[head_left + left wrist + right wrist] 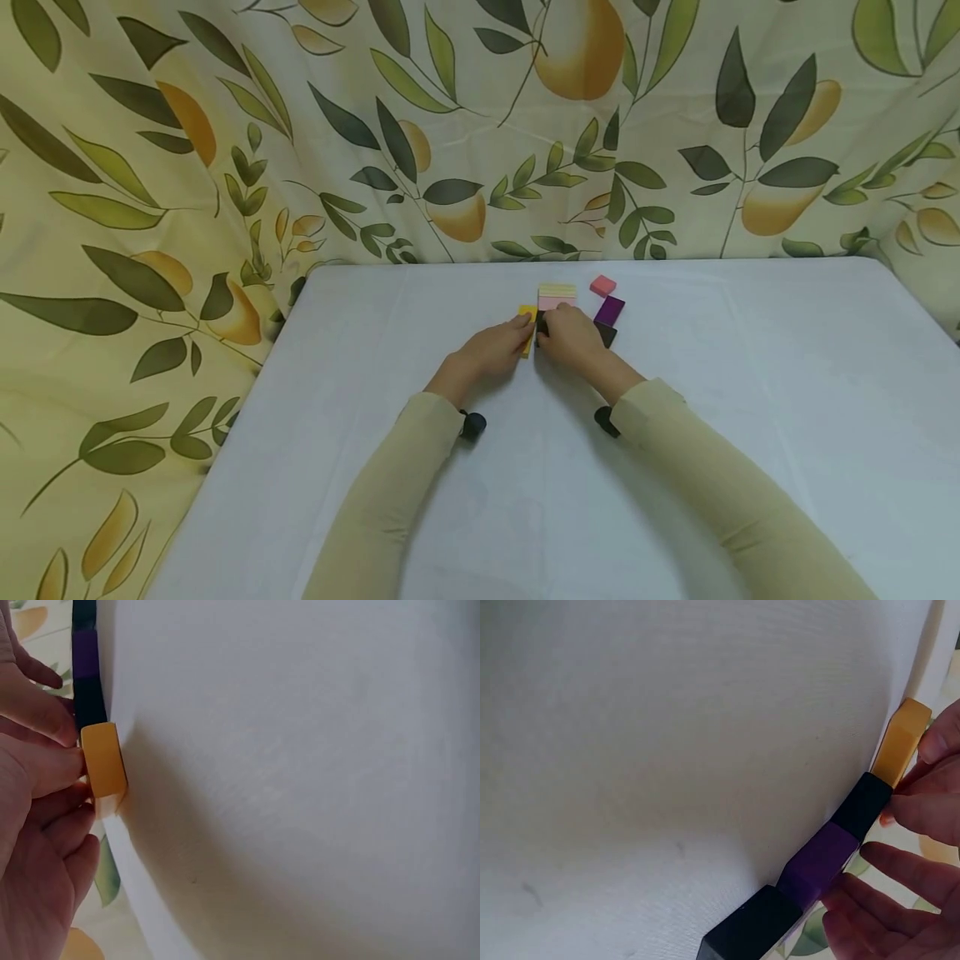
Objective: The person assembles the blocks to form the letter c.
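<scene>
In the head view, my left hand (491, 348) holds a long yellow block (528, 333) standing at the left end of a cluster. The left wrist view shows its thumb and fingers on that yellow block (104, 759). My right hand (576, 340) pinches a black block (542, 323) just to the right of the yellow one. Seen from the right wrist, a purple block (819, 862) and another black block (750, 926) follow in the row. The right hand hides part of the cluster from above.
Pale yellow (557, 290) and pink blocks (557, 303) lie behind the right hand. Further right are a coral block (603, 285) and a purple block (611, 310). A white-covered table (375, 333) reaches back to a leaf-patterned curtain (465, 125).
</scene>
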A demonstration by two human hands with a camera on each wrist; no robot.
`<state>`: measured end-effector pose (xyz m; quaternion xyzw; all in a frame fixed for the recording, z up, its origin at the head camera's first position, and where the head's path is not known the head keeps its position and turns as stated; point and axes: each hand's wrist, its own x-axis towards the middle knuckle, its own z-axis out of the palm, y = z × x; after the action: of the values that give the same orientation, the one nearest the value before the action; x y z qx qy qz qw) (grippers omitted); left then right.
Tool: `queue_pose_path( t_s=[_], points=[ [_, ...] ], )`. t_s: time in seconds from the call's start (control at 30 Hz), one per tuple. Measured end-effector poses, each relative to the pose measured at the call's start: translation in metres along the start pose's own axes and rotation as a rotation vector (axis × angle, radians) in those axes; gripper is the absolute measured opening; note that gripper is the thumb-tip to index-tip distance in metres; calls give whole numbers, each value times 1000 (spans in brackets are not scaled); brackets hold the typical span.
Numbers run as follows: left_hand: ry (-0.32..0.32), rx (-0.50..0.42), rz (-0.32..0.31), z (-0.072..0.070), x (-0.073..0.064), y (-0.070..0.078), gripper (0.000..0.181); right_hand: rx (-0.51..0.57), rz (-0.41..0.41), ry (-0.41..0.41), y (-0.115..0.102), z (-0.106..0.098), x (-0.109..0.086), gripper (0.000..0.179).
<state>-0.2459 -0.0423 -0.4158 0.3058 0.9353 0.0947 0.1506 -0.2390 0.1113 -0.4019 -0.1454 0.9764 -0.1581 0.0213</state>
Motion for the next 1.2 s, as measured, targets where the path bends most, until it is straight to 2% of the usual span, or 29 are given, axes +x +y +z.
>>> queue_pose_path(
  t_s=[0.23,0.4,0.47,0.63,0.83,1.0,1.2],
  points=[
    [10,-101,44,-4,0,-4,43,34,81,-55,-4,-2,11,20],
    [25,-116,81,-4,1,-9,44,4,121,-62,-11,-3,16,14],
    [27,-117,85,-3,0,-10,44,-12,138,-69,-14,-3,16,16],
    [2,-145,51,-1,-7,-6,45,-15,161,-105,-21,-1,10,20],
    [0,-105,39,3,-14,-3,44,-12,159,-105,-25,2,2,22],
    [-4,-71,46,5,-18,-2,44,-17,100,-80,-26,4,-5,14],
    [10,-60,51,5,-22,-1,43,-15,64,-75,-28,3,-12,15]
  ],
)
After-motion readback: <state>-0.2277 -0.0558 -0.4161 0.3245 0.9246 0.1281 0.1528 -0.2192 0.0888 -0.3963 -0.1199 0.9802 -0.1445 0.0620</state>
